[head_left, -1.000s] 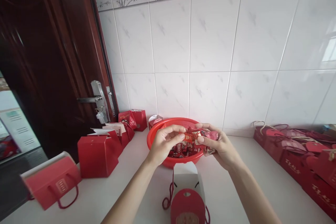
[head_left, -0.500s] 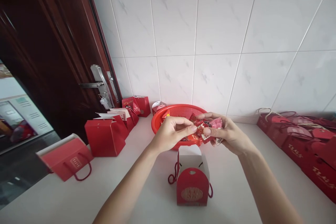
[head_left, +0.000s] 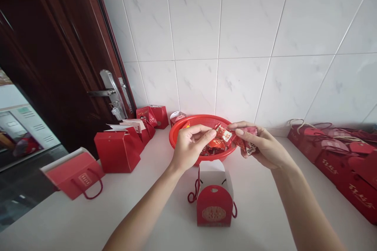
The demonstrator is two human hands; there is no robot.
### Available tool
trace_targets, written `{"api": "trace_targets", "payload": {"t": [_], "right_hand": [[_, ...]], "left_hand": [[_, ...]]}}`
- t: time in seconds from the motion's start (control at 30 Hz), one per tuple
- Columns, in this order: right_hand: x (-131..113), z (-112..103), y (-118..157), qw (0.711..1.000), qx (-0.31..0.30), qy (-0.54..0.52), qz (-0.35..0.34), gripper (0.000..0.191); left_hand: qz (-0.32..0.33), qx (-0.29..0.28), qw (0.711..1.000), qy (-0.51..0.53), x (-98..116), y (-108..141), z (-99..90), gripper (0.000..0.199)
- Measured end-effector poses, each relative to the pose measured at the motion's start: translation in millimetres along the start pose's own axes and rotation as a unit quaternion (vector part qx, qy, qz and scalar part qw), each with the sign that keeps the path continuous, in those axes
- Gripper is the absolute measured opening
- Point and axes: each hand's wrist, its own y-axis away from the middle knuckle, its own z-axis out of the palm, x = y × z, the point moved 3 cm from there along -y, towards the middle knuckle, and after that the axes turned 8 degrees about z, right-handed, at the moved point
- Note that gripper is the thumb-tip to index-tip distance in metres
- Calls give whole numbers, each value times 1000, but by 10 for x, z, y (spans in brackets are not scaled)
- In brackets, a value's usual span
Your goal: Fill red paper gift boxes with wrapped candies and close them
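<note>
My left hand [head_left: 191, 146] pinches one end of a red and white wrapped candy [head_left: 225, 133] between thumb and fingers. Close beside its other end, my right hand [head_left: 266, 146] is closed on a small bunch of wrapped candies [head_left: 250, 147], pink, red and white, partly covered by the fingers. Both hands are above the front of a red plastic basket [head_left: 173, 136], in which more red-wrapped candies [head_left: 212, 146] lie. Nearer me stands a small red gift box [head_left: 214, 207], its top open, showing a white inside, with dark red cord handles at its sides.
To the left, a red box with a cord handle [head_left: 73, 176] lies tilted near the table edge. Behind it stand an upright red box [head_left: 113, 152] and several more. Rows of red boxes [head_left: 332, 164] line the right side. A tiled wall [head_left: 247, 47] rises behind the basket.
My hands have drawn slightly apart. The red and white candy now shows between them, held at my left fingertips, while the bunch stays in my right hand. The view has tilted slightly.
</note>
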Motion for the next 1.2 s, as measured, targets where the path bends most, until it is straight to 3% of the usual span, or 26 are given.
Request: {"api": "trace_targets", "payload": {"t": [0.1,0.3,0.7,1.2], "right_hand": [[9,-20,4,999,11,30,-2,43],[-8,32,35,991,-27,125,-26,38],[-3,65,71,985,-24,165,-44,43],[-19,61,81,986,-33,158,-53,39]], "left_hand": [[7,15,1000,-2,-25,-2,-7,14],[14,16,1000,1,-11,15,18,15],[-82,-74,992,63,3,34,42,26],[-30,-110,993,-6,17,44,39,32]]}}
